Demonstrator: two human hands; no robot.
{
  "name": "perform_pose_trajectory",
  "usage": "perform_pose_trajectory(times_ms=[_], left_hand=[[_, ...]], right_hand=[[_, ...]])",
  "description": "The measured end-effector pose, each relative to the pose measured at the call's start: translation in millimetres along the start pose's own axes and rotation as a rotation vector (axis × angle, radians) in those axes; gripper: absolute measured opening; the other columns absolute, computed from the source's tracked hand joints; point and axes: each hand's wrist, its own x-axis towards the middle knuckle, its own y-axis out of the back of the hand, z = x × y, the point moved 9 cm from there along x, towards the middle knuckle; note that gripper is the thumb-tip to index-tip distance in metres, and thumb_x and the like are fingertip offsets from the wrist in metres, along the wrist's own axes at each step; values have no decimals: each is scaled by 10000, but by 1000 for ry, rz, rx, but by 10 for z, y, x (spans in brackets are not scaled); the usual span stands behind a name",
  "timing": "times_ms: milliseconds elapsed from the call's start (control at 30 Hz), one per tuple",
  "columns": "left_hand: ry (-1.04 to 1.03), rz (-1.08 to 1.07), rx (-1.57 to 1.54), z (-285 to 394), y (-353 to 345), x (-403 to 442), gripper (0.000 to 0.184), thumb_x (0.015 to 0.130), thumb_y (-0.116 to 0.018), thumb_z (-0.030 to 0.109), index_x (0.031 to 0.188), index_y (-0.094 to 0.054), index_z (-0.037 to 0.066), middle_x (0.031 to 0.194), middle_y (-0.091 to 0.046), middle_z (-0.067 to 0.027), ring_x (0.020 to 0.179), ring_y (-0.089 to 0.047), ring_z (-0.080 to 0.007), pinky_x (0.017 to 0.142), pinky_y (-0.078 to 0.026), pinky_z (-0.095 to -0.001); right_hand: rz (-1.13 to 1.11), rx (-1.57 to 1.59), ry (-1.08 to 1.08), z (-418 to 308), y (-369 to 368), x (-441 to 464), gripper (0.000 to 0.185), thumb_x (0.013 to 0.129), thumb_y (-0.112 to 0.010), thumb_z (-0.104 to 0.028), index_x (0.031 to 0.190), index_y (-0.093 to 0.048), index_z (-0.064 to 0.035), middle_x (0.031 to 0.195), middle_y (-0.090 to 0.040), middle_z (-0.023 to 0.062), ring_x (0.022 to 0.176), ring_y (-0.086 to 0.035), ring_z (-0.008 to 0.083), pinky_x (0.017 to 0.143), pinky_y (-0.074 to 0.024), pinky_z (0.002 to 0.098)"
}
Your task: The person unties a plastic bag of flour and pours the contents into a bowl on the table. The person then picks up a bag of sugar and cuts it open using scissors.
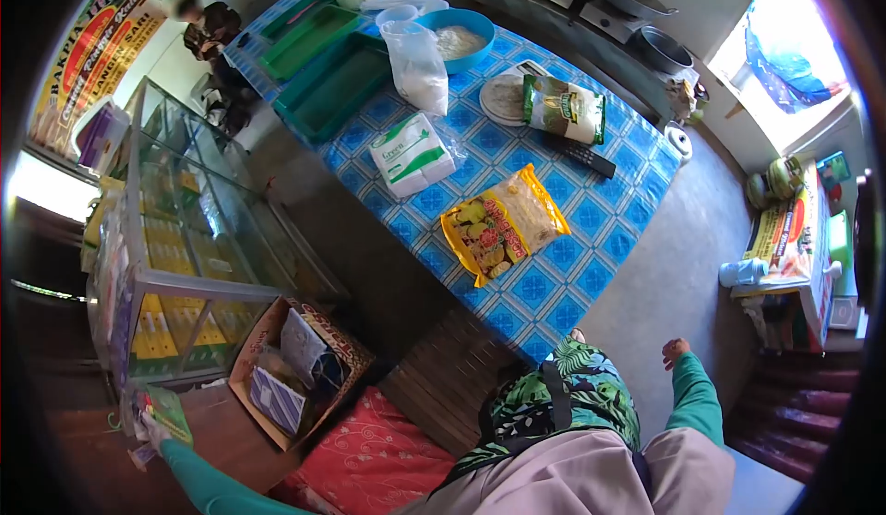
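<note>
My left hand [152, 429], at the end of a green sleeve, is at the lower left beside the glass case. Its fingers are around a green and yellow packet [172, 412], partly hidden at the edge of the view. Out to my right side, my right hand [676, 350] hangs over the floor with loosely bent fingers, holding nothing. On the table in front of me lie a yellow packet [506, 224], a white and green pack of tissue [411, 155] and a green and clear bag of white contents [565, 111].
A blue-patterned cloth covers the table [591, 238]. It also bears green trays [332, 90], a blue bowl [475, 24] of white powder, a scale [498, 100] and a black remote-like object [580, 153]. A cardboard box [269, 430] stands by the glass case [198, 238]. Another person [214, 30] is behind.
</note>
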Motion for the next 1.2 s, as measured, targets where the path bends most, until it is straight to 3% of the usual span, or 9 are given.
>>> perform_pose_trajectory(times_ms=[200,267,400,533,600,700,967,1133,1200], left_hand=[[162,-49,-100,-331,-381,271,564,886,-316,615,1308,-489,282,1204,-568,-124,1128,-534,-285,943,-398,-411],[235,-69,-151,-336,-437,293,548,887,-322,611,1303,-499,303,1176,-599,-114,1119,-545,-282,941,-395,-409],[-342,84,-147,225,-777,629,453,904,-396,490,1259,-535,246,1149,-621,-95,1030,-587,-325,848,-443,-430],[-20,11,-122,118,-529,421,369,886,-477,401,1159,-615,195,1029,-661,-131,941,-628,-337,780,-486,-449],[-60,66,-54,86,-482,442,342,884,-485,392,1124,-632,198,1020,-665,-118,933,-635,-328,772,-495,-445],[-24,82,63,-23,-348,466,315,889,-469,367,1090,-648,203,1013,-670,-101,925,-642,-318,761,-504,-431],[301,491,-56,-608,-89,476,516,760,-580,586,1102,-655,207,984,-647,-155,860,-644,-362,759,-508,-463],[189,672,220,-163,845,80,584,698,-637,574,1035,-685,100,957,-651,-138,852,-625,-349,807,-480,-458],[-124,868,-213,-7,1056,48,498,762,-628,452,1082,-664,73,996,-653,-162,923,-605,-325,813,-470,-435]], right_hand=[[-155,-511,-148,-160,225,268,280,921,-381,-134,1023,-619,-26,937,-686,101,677,-687,254,564,-568,362],[-304,-1012,169,-307,180,427,344,926,-358,-201,1145,-558,-25,1096,-634,152,758,-682,325,628,-572,459],[-48,-191,46,-536,514,278,337,917,-387,-230,1081,-585,-12,1034,-638,202,718,-663,396,567,-559,508],[-105,-286,72,-565,505,339,268,880,-464,-211,1007,-605,-21,903,-651,221,651,-650,408,490,-551,500],[19,-312,24,-696,600,-31,256,920,-406,-132,969,-642,-47,891,-694,44,667,-685,196,527,-558,352],[-42,-393,103,-542,527,187,224,881,-489,-134,1039,-615,-39,849,-675,153,639,-676,305,480,-561,408],[-166,-484,-21,-587,204,-93,261,891,-473,-160,1083,-615,-54,952,-678,118,681,-687,262,559,-575,374],[-96,-522,144,-661,240,379,226,877,-481,-169,963,-644,-38,806,-677,106,611,-675,239,516,-559,351],[10,-712,478,-939,175,587,210,862,-486,-165,802,-638,-32,713,-657,93,562,-655,225,489,-539,349]])
